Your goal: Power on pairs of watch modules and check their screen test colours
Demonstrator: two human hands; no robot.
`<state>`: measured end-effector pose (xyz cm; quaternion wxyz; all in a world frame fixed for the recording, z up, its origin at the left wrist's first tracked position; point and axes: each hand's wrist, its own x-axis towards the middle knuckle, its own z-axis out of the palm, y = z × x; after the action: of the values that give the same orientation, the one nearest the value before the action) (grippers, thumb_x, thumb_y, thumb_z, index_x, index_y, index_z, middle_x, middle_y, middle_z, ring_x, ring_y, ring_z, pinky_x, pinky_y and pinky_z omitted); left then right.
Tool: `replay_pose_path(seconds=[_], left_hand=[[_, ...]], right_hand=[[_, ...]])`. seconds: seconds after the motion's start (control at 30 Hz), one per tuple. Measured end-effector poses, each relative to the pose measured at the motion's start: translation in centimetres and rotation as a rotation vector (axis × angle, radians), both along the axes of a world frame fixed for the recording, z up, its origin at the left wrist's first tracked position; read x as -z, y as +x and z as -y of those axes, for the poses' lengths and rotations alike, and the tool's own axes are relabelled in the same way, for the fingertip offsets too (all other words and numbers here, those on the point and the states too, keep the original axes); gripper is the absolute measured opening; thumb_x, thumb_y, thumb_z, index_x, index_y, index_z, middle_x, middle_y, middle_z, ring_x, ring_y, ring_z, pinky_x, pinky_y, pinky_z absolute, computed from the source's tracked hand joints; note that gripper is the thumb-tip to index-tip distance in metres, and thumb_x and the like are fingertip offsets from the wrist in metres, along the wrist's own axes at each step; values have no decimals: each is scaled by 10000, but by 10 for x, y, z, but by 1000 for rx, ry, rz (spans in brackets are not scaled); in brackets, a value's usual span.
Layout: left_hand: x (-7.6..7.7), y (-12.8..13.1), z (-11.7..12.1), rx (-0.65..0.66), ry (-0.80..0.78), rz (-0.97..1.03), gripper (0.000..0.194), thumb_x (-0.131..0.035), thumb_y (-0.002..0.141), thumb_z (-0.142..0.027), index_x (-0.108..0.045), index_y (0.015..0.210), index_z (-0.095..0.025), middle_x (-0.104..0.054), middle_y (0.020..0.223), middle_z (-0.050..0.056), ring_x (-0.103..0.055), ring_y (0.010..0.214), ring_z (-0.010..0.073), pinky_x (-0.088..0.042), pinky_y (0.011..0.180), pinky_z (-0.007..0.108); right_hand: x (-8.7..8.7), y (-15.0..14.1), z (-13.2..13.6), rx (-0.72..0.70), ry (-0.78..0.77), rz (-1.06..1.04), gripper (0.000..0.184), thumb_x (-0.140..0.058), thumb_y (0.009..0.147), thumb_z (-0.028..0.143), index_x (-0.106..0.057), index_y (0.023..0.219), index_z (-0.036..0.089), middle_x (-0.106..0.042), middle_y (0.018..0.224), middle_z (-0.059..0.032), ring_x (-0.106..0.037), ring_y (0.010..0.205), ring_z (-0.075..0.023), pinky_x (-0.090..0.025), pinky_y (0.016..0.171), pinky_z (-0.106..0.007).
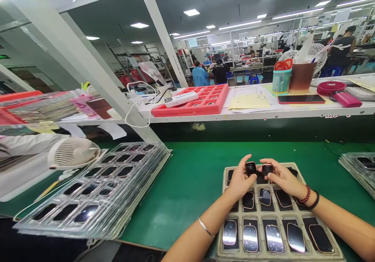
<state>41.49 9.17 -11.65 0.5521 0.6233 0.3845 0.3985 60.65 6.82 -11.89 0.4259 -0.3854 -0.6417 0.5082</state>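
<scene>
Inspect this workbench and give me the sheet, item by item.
Surface: green bench mat, no spills seen.
Job's things: beige compartment tray holds rows of smartwatch bodies.
Clutter: stacked clear blister trays at left, with a white desk fan beside them.
Grippers: left hand pinches a smartwatch body; right hand pinches another smartwatch body.
Cables: white cable loops over the shelf edge.
Surroundings: shelf above holds a red compartment tray and a phone; co-workers sit at benches beyond.
</scene>
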Motion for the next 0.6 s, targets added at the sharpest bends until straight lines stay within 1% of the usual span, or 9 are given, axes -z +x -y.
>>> replay_pose_path(seconds=[0.07, 0.2, 0.3, 0.37, 0.43, 0.47, 0.5, 0.53, 0.6], left_hand=[[-2, 0, 1, -6, 6, 5, 702, -569, 689, -97, -355, 1357, -146, -635, 1016, 92, -585, 849, 146, -416, 614, 194], [-1, 0, 1, -19, 17, 28, 676, -561, 686, -87, -379, 1335, -148, -635, 991, 78, -586, 859, 151, -439, 671, 220], [2, 0, -1, -27, 32, 21, 626, -559, 689, -82, -426, 1297, -148, -640, 964, 68, -592, 868, 157, -458, 752, 257], [2, 1, -1, -27, 45, 1, 542, -566, 701, -96, -489, 1235, -141, -641, 949, 67, -595, 858, 161, -460, 777, 273], [2, 1, -1, -20, 54, -8, 441, -576, 718, -123, -545, 1158, -130, -642, 951, 76, -599, 868, 168, -461, 798, 284], [2, 1, -1, -18, 56, -7, 411, -580, 723, -132, -558, 1134, -128, -642, 955, 78, -601, 873, 171, -461, 803, 286], [1, 2, -1, -16, 58, -9, 405, -581, 726, -134, -560, 1130, -130, -644, 951, 75, -602, 869, 171, -462, 801, 286], [0, 1, 0, -17, 59, -13, 421, -579, 723, -127, -553, 1143, -136, -645, 936, 67, -602, 855, 167, -464, 792, 282], [-1, 1, 1, -25, 67, -28, 489, -567, 705, -93, -528, 1188, -157, -643, 909, 43, -598, 820, 153, -467, 766, 269]], right_hand=[[-1, 0, 0, -8, -20, -9, 446, -478, 801, 167, -439, 1242, 222, -612, 1126, -85, -626, 886, -176, -526, 830, -372], [1, -2, -1, -33, 7, -69, 470, -509, 763, 139, -448, 1220, 229, -605, 1141, -82, -580, 1085, -205, -498, 918, -379], [4, -1, -1, -17, 19, -60, 461, -528, 784, 154, -445, 1232, 229, -602, 1148, -84, -559, 1131, -210, -476, 958, -386], [5, 0, -1, -2, 24, -31, 429, -519, 809, 167, -454, 1229, 225, -604, 1145, -85, -593, 1059, -204, -499, 917, -379], [5, 0, -1, 3, 13, 10, 379, -492, 835, 176, -473, 1211, 219, -614, 1122, -83, -633, 896, -180, -535, 824, -364], [5, 0, -1, 2, 9, 21, 361, -482, 842, 177, -483, 1201, 215, -620, 1107, -80, -635, 836, -169, -542, 791, -357], [5, 0, -1, -3, 11, 20, 356, -480, 842, 175, -488, 1195, 213, -623, 1096, -77, -633, 821, -165, -545, 782, -355], [5, 0, -1, -7, 19, 7, 364, -486, 836, 171, -489, 1198, 214, -623, 1092, -76, -631, 856, -173, -544, 793, -356], [5, 0, -1, -11, 40, -34, 403, -506, 818, 160, -479, 1216, 220, -614, 1108, -77, -604, 1003, -200, -534, 851, -365]])
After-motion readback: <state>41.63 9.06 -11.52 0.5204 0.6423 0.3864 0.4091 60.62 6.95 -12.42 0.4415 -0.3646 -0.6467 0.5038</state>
